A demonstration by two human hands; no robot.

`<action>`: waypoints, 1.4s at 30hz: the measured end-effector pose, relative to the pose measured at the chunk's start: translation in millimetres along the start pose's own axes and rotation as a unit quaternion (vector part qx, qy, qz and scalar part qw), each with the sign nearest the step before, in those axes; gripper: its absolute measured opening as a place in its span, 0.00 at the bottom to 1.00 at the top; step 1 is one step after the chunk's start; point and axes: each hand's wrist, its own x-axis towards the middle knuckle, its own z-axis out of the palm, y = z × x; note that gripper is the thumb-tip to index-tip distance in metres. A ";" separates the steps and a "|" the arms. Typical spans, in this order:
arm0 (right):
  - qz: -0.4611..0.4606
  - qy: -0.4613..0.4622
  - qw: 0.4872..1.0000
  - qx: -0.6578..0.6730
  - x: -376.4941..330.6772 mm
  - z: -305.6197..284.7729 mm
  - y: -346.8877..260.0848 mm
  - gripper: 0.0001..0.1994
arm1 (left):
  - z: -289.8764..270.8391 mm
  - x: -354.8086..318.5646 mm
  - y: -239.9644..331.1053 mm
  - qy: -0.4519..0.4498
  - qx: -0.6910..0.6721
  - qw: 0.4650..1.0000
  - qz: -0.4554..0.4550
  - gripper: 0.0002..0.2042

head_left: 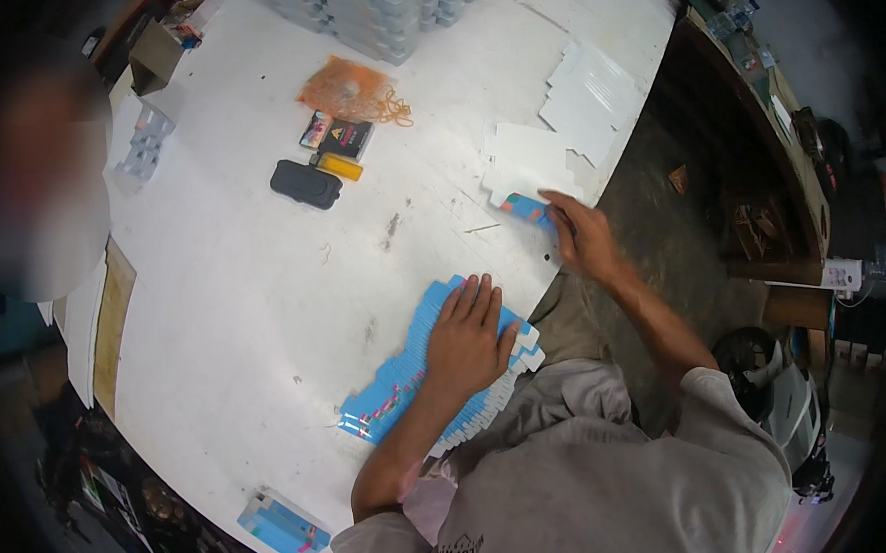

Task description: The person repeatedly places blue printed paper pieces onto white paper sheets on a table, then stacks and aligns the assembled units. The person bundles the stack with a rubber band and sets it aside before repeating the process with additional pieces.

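My left hand (470,343) lies flat, fingers stretched out, on an overlapping row of blue printed card cut-outs (387,388) at the near edge of the table. The row runs from under my palm toward the lower left, with white tabs along its near side. Farther right, my right hand (585,239) is closed on a small blue printed card piece (527,208) with orange patches. That piece is held at the edge of some white card sheets (527,157). Whether it is folded, I cannot tell.
Tall stacks of pale cut card (379,19) stand at the back. Mid-table are an orange plastic bag (345,87), a black case (305,184), a yellow lighter (340,167) and small packs (346,138). More blue cards (284,526) lie lower left. A blurred person is at the left.
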 end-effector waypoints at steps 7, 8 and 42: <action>-0.082 0.013 0.994 -0.076 -29.4 27.4 -46.9 0.21 | -5.4 -1.2 9.5 0.047 -0.011 0.999 -0.014 0.33; -0.059 -0.005 0.998 0.003 -41.6 31.9 -49.8 0.20 | -9.0 -1.6 12.7 0.022 0.029 0.999 0.004 0.34; 0.148 -0.295 0.874 0.357 -35.6 13.9 -53.6 0.10 | -16.9 -1.8 10.0 -0.006 0.034 0.999 0.027 0.37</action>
